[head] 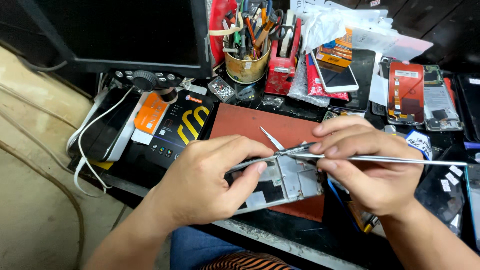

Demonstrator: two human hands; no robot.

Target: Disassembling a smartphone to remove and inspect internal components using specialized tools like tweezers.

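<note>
1. The opened phone frame (287, 182) lies on the red mat (250, 125) near the front edge of the bench (300, 240). Its long axis runs from about 8 o'clock to 2 o'clock, and both hands are above it.
2. The left hand (210, 180) comes from 7 o'clock and covers the left part of the frame. Its fingers (252, 170) are closed on tweezers (272, 142), whose tips point to 11 o'clock, and seem to steady the frame below.
3. The right hand (370, 165) comes from 4 o'clock. Its fingers (327, 150) pinch a thin metal rod (400, 160), which lies almost level, from 3 o'clock to 9 o'clock.
4. The tip of the rod meets the tweezers just above the upper edge of the frame, between the two hands. Both hands are equally near this place.
5. I cannot tell if the tip touches the frame.
6. Behind, at 12 o'clock, stands a tin of tools (246, 60); other phones (406, 92) lie at 2 o'clock.
</note>
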